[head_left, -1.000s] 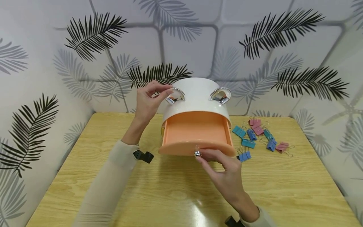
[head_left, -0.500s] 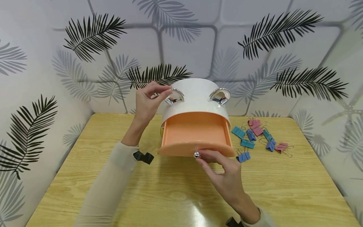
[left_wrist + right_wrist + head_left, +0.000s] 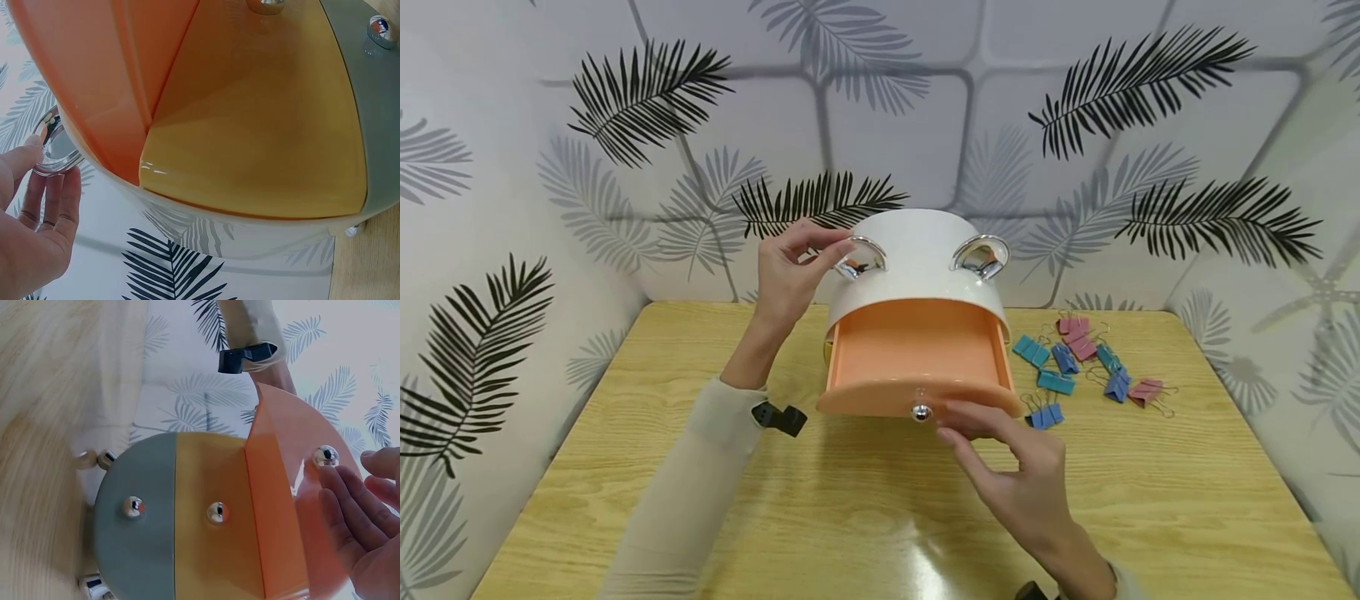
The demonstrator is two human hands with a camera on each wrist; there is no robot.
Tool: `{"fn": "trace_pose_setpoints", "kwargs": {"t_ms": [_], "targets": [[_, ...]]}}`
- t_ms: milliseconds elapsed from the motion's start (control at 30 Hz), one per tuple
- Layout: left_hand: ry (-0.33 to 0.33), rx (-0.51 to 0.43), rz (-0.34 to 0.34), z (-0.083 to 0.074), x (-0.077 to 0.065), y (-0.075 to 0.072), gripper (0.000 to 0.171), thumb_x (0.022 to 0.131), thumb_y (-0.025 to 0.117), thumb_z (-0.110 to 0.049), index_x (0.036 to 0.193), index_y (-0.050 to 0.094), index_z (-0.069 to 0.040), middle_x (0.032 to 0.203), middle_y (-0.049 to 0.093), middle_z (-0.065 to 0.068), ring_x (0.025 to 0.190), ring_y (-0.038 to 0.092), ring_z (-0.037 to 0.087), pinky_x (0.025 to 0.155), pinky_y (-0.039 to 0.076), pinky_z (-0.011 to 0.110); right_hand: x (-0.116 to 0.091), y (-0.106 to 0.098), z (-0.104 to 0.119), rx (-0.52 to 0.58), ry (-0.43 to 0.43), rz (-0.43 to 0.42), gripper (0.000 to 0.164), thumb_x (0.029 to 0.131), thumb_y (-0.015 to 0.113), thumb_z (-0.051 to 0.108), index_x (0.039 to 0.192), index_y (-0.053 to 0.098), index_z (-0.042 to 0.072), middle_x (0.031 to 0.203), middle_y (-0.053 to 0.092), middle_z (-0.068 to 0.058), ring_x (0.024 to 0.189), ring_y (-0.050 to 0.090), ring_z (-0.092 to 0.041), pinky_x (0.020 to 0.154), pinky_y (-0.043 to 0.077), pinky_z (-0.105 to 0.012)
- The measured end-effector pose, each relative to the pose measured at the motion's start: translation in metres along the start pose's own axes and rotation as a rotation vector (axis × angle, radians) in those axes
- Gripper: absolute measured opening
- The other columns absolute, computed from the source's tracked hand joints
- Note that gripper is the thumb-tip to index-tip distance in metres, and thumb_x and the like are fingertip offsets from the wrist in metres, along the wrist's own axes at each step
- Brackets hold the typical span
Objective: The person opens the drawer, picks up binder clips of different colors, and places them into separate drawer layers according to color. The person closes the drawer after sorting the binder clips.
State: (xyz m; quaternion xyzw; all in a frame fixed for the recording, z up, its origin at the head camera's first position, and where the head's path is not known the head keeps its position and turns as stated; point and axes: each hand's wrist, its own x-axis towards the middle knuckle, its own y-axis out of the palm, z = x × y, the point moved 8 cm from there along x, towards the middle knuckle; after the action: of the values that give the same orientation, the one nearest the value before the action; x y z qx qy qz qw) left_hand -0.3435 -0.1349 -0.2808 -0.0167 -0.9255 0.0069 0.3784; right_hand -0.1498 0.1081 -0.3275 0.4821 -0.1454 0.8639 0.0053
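Observation:
A white rounded drawer box (image 3: 917,262) with two chrome ear-shaped rings stands at the table's middle. Its top orange drawer (image 3: 868,396) is pulled out, with nothing inside that I can see. My left hand (image 3: 784,279) pinches the left chrome ring (image 3: 53,164) between thumb and fingers. Just right of the drawer's silver knob (image 3: 921,412) is my right hand (image 3: 1026,479), thumb and forefinger apart and holding nothing. In the right wrist view, its fingertips lie close to the knob (image 3: 325,456); whether they touch the drawer front I cannot tell.
Several pink, blue and teal binder clips (image 3: 1056,381) lie scattered right of the box on the wooden table (image 3: 1150,500). Below the orange drawer, a yellow drawer (image 3: 215,469) and a grey-green drawer (image 3: 137,475) are closed. A leaf-patterned wall (image 3: 902,125) rises behind.
My right hand has let go of the silver knob and moved slightly right and toward me. The left hand keeps its grip on the ring, and the orange drawer stays out.

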Motion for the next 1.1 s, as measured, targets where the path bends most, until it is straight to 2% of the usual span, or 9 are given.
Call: {"fn": "trace_pose_setpoints", "kwargs": {"t_ms": [167,267,433,500,667,767,933,1100], "targets": [[-0.008,0.001,-0.002,0.002,-0.002,-0.001,0.013,0.086,0.076,0.012,0.098,0.075,0.012,0.088,0.068,0.010,0.079,0.063,0.011,0.056,0.040,0.015,0.000,-0.023,0.002,0.010,-0.012,-0.051,0.020,0.091,0.078,0.004,0.105,0.073,-0.009,0.090,0.076,-0.018,0.080,0.075,-0.015,0.075,0.061,-0.019],[-0.005,0.001,0.000,0.001,-0.003,-0.001,0.012,0.086,0.077,0.010,0.098,0.077,0.010,0.088,0.069,0.006,0.079,0.064,0.013,0.056,0.042,0.015,-0.001,-0.041,-0.002,0.036,-0.003,-0.094,0.020,0.089,0.077,-0.003,0.104,0.071,-0.016,0.090,0.075,-0.022,0.083,0.075,-0.015,0.076,0.061,-0.018],[0.011,-0.002,0.011,-0.002,-0.003,0.000,0.011,0.087,0.078,0.007,0.098,0.077,0.008,0.088,0.069,0.005,0.079,0.064,0.016,0.058,0.044,0.017,-0.003,-0.070,-0.014,0.003,0.052,-0.144,0.019,0.086,0.077,-0.010,0.102,0.070,-0.019,0.089,0.075,-0.022,0.084,0.075,-0.011,0.076,0.060,-0.015],[0.013,-0.003,0.013,-0.002,-0.003,0.001,0.011,0.087,0.078,0.007,0.099,0.077,0.008,0.088,0.069,0.005,0.080,0.064,0.016,0.060,0.046,0.017,-0.002,-0.080,-0.018,-0.032,0.081,-0.147,0.019,0.088,0.076,-0.007,0.103,0.071,-0.018,0.089,0.075,-0.022,0.084,0.074,-0.010,0.075,0.059,-0.014],[0.012,0.004,0.013,-0.002,-0.003,0.000,0.012,0.087,0.077,0.008,0.099,0.077,0.008,0.088,0.069,0.005,0.081,0.064,0.016,0.060,0.047,0.017,-0.001,-0.102,-0.034,-0.114,0.138,-0.138,0.018,0.090,0.074,-0.006,0.105,0.071,-0.016,0.090,0.074,-0.022,0.083,0.073,-0.009,0.075,0.058,-0.013],[0.018,0.010,0.008,-0.003,-0.003,0.000,0.012,0.087,0.077,0.009,0.098,0.077,0.009,0.087,0.068,0.007,0.080,0.064,0.015,0.057,0.043,0.017,-0.005,-0.111,-0.051,-0.158,0.177,-0.124,0.021,0.086,0.073,-0.016,0.107,0.071,-0.014,0.092,0.074,-0.022,0.085,0.072,-0.006,0.076,0.058,-0.012],[0.029,0.007,0.003,-0.005,-0.002,0.000,0.012,0.086,0.076,0.010,0.098,0.076,0.011,0.087,0.067,0.012,0.079,0.063,0.013,0.054,0.038,0.016,-0.016,-0.118,-0.078,-0.200,0.255,-0.081,0.038,0.079,0.072,-0.025,0.113,0.073,-0.007,0.096,0.074,-0.020,0.089,0.070,-0.006,0.078,0.057,-0.012],[0.029,0.004,0.004,-0.004,-0.001,0.001,0.012,0.086,0.076,0.011,0.098,0.076,0.010,0.087,0.068,0.008,0.080,0.062,0.014,0.053,0.037,0.016,-0.026,-0.123,-0.099,-0.236,0.314,-0.047,0.037,0.081,0.073,-0.021,0.115,0.073,-0.005,0.098,0.072,-0.020,0.090,0.068,-0.004,0.078,0.056,-0.011]]}}
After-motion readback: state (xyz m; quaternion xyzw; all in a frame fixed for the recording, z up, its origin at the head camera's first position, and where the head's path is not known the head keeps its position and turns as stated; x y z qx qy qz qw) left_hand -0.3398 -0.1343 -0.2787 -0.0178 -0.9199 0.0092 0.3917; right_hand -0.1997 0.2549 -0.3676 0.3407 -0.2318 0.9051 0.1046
